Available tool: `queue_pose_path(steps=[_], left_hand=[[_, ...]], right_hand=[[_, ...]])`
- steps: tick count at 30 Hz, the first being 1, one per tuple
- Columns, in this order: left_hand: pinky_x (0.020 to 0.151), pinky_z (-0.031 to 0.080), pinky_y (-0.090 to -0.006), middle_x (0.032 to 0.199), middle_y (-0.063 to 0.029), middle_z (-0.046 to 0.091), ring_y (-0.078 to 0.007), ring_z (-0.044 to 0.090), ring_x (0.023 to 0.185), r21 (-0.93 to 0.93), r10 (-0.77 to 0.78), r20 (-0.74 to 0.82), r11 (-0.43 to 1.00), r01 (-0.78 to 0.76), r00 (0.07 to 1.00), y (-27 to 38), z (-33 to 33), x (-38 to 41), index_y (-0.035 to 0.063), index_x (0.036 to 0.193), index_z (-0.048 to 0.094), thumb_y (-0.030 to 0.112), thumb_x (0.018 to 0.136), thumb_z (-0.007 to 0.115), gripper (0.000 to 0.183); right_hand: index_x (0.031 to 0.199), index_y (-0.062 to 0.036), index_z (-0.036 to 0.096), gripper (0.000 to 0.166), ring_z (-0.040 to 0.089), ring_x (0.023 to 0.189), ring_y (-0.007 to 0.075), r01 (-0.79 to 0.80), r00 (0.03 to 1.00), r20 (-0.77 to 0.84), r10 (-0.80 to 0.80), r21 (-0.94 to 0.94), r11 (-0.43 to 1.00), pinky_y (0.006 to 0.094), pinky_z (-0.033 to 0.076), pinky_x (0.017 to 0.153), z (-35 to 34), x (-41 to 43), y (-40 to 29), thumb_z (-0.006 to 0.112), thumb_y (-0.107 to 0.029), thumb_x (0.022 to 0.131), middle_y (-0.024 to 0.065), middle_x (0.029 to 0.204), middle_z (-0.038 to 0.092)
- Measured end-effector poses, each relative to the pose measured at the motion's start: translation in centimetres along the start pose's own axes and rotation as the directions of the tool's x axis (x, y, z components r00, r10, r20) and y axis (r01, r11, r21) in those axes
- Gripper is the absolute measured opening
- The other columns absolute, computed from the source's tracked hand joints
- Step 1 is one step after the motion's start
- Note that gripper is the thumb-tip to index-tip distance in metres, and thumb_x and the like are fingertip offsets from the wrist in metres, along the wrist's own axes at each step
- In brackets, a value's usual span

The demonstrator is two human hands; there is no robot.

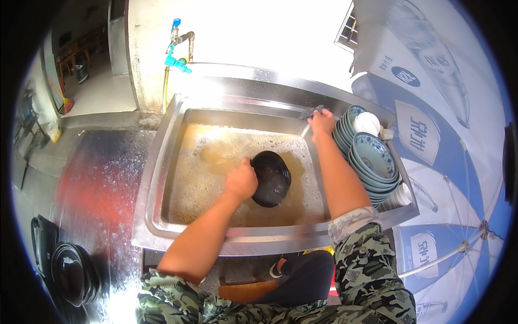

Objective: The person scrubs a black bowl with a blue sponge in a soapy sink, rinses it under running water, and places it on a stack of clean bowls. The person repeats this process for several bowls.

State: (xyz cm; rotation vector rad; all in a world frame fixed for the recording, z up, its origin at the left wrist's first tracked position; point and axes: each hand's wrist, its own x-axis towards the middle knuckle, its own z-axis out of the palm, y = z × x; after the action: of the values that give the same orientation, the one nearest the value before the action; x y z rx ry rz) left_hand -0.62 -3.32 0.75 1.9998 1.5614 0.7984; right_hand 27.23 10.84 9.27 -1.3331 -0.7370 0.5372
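A black bowl [271, 179] is gripped at its left rim by my left hand [242, 178], above the soapy, brownish water [198, 194] of a stainless steel sink [243, 233]. At the sink's back right corner my right hand [322, 122] holds a dark grey scrubbing pad [312, 112] against the metal rim. Just right of my right forearm, stacked blue-green patterned bowls [374, 158] lean on the sink's side ledge. A white bowl [366, 122] rests among them, and several white cups [400, 195] lie at the near end.
A metal-topped table [97, 174] adjoins the sink on the left, with stacked black dishes [73, 275] at its near left. A turquoise tap [177, 62] is on the wall behind. A large printed umbrella [437, 162] stands close on the right.
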Motion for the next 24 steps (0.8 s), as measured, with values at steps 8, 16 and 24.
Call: queue_pose_path(steps=[8,16,24], left_hand=[[0.09,0.053,-0.0555,0.101,-0.0295,0.071,-0.0469,0.069,0.099,0.043,-0.021,0.098,0.999,0.016,0.995,0.1,0.2,0.1,0.002,0.125,0.051,0.018,0.101,0.05,0.029],[0.091,0.056,-0.0487,0.111,-0.0213,0.073,-0.0391,0.07,0.104,-0.004,0.075,0.004,0.997,-0.075,0.997,-2.9,0.8,1.0,0.0067,0.117,0.069,0.016,0.093,0.057,0.028],[0.095,0.056,-0.0441,0.113,-0.0145,0.075,-0.0341,0.07,0.11,0.232,-0.014,0.152,0.972,-0.022,0.988,-4.5,5.2,3.2,0.0126,0.106,0.079,0.019,0.081,0.074,0.026]], right_hand=[[0.133,0.0032,0.061,0.051,0.068,0.112,0.0257,0.388,0.913,0.338,-0.226,-0.555,0.736,0.0367,0.051,0.098,-0.2,-1.4,5.8,0.073,-0.026,0.093,0.0184,0.125,0.069],[0.133,-0.0024,0.064,0.051,0.066,0.109,0.0196,0.323,0.396,0.877,0.271,-0.409,0.853,0.0363,0.052,0.099,-1.3,-14.9,4.0,0.08,-0.026,0.09,0.0085,0.12,0.072],[0.125,0.0002,0.065,0.039,0.068,0.092,0.024,0.263,0.638,0.658,0.399,-0.674,0.691,0.0418,0.053,0.08,-7.5,-12.4,11.4,0.071,-0.027,0.098,0.0118,0.107,0.072]])
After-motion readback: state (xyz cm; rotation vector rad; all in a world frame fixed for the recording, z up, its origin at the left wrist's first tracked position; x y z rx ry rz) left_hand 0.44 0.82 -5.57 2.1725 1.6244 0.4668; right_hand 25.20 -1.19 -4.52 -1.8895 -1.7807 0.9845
